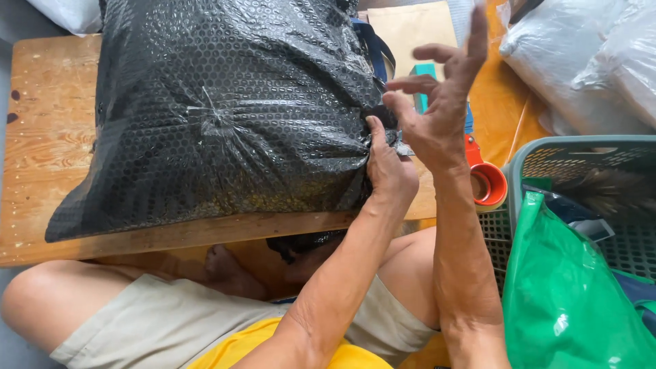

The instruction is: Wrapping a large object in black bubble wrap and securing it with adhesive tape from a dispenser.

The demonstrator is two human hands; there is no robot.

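Your left hand (388, 167) was clenched on the right end of the black bubble-wrapped parcel (225, 109), thumb pointing up against the gathered wrap, fingers tucked out of sight behind the bunched plastic. Your grip there pinched the wrap where it drew into folds at the parcel's edge. Your right hand (437, 102) was released: fingers spread and curled apart, the index finger raised high, the palm facing the parcel's end. Its lower fingertips came right up to the same bunched spot just above your left thumb; you could not tell whether they actually touched the wrap or a strip of tape there.

The parcel was large and pillow-shaped, covered in clear bubble wrap over black, with a taped pucker near its middle. It lay across a wooden counter (48, 123), filling most of the board and hanging slightly over its near edge. Behind your right hand lay a tape dispenser (486, 179) with a red roll holder and a teal handle, resting on the orange surface beside the counter. A flat brown envelope (410, 31) lay beyond the parcel's far right corner.

To your right stood a grey-green plastic basket (581, 150) with a green plastic bag (560, 287) leaning in it. White plastic bags (581, 61) were piled further back on the right.
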